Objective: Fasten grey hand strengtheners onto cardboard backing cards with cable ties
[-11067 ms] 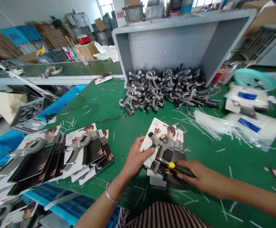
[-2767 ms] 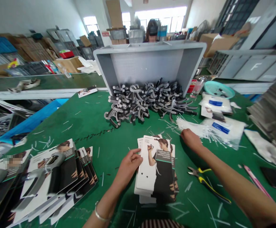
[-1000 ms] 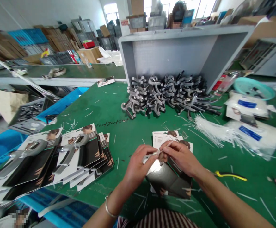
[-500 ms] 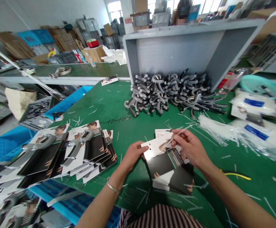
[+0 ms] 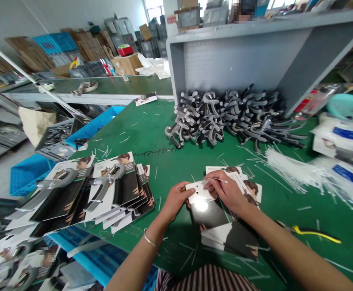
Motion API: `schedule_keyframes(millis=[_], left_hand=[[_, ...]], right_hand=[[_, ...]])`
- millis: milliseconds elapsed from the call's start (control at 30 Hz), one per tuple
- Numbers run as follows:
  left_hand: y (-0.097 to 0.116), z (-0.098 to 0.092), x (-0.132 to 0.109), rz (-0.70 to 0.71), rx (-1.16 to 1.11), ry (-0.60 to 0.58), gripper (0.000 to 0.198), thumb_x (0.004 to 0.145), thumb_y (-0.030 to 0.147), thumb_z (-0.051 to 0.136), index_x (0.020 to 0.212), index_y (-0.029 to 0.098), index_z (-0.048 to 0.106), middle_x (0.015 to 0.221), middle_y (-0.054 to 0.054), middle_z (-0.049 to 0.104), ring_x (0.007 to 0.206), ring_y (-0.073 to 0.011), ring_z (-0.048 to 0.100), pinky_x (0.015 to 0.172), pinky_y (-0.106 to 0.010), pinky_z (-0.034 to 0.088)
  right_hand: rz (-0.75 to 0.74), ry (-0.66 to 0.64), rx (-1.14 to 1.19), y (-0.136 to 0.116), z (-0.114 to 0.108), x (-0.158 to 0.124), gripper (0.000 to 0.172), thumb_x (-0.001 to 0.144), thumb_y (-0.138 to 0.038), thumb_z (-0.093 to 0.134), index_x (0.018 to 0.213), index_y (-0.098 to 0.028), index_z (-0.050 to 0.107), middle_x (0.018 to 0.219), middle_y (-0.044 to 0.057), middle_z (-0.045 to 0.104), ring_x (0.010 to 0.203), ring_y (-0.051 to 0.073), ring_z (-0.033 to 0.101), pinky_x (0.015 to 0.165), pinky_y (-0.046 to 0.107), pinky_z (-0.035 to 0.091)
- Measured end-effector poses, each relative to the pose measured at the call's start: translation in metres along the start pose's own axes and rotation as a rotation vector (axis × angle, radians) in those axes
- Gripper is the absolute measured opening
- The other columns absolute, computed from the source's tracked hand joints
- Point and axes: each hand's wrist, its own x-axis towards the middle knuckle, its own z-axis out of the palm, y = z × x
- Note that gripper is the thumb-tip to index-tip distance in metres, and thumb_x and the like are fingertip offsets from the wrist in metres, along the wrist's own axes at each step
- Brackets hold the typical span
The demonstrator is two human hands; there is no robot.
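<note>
My left hand [image 5: 174,202] pinches the left edge of a printed backing card [image 5: 203,210] with small punched holes near its upper left corner. Over the card's upper part is my right hand [image 5: 226,192], its fingers closed on a thin white cable tie [image 5: 221,180]. Part of the tie is hidden behind the fingers. Beneath, more printed cards [image 5: 239,240] lie in a loose stack on the green table. Off to the left, grey-and-black hand grips [image 5: 118,178] lie on overlapping cards.
A grey crate [image 5: 231,52] tipped on its side spills a pile of hand grips [image 5: 209,121]. Loose cable ties [image 5: 291,169] lie by plastic bags [image 5: 346,178] at right. Yellow-handled pliers [image 5: 318,233] rest near my right forearm. Blue bins [image 5: 27,176] stand at left.
My right hand has moved left and down with the cable tie, closer to the card's holes. My left hand still holds the card. The view has shifted slightly.
</note>
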Motion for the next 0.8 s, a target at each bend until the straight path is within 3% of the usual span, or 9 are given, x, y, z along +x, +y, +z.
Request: schedule_keyframes(millis=[233, 367, 533, 733, 800], left_hand=[[0.0, -0.001, 0.005, 0.048, 0.051, -0.012, 0.034, 0.078, 0.042, 0.071, 0.097, 0.014, 0.066, 0.07, 0.001, 0.062, 0.053, -0.0106, 0.054, 0.046, -0.021, 0.042], [0.005, 0.001, 0.003, 0.054, 0.104, 0.0, 0.035, 0.078, 0.043, 0.071, 0.098, 0.015, 0.067, 0.067, 0.001, 0.062, 0.049, -0.0101, 0.054, 0.046, -0.021, 0.041], [0.008, 0.003, 0.003, 0.09, 0.154, -0.009, 0.032, 0.08, 0.04, 0.069, 0.098, 0.015, 0.066, 0.064, 0.002, 0.061, 0.046, -0.0095, 0.053, 0.045, -0.02, 0.038], [0.01, 0.005, 0.0, 0.113, 0.189, -0.004, 0.033, 0.081, 0.04, 0.068, 0.101, 0.014, 0.066, 0.06, 0.003, 0.06, 0.044, -0.0085, 0.05, 0.046, -0.019, 0.038], [0.014, 0.008, -0.002, 0.121, 0.184, -0.01, 0.035, 0.081, 0.04, 0.069, 0.104, 0.013, 0.066, 0.059, 0.003, 0.059, 0.044, -0.0084, 0.049, 0.045, -0.019, 0.038]], right_hand=[[-0.163, 0.097, -0.174, -0.002, -0.004, -0.008, 0.02, 0.1, -0.03, 0.041, 0.106, -0.023, 0.059, 0.102, 0.009, 0.068, 0.096, 0.022, 0.067, 0.086, 0.037, 0.053], [-0.256, 0.037, -0.272, 0.002, -0.004, -0.008, 0.019, 0.098, -0.024, 0.044, 0.108, -0.022, 0.06, 0.105, 0.01, 0.069, 0.1, 0.024, 0.066, 0.086, 0.039, 0.053], [-0.305, 0.133, -0.369, 0.001, -0.009, -0.011, 0.022, 0.096, -0.019, 0.045, 0.112, -0.021, 0.058, 0.108, 0.011, 0.069, 0.105, 0.024, 0.064, 0.089, 0.039, 0.052], [-0.372, 0.032, -0.405, -0.011, -0.008, -0.012, 0.02, 0.097, -0.02, 0.043, 0.103, -0.02, 0.062, 0.1, 0.01, 0.071, 0.094, 0.023, 0.065, 0.084, 0.039, 0.053], [-0.399, 0.02, -0.385, -0.014, -0.006, -0.008, 0.018, 0.098, -0.02, 0.046, 0.1, -0.019, 0.063, 0.102, 0.01, 0.07, 0.099, 0.024, 0.062, 0.09, 0.042, 0.05]])
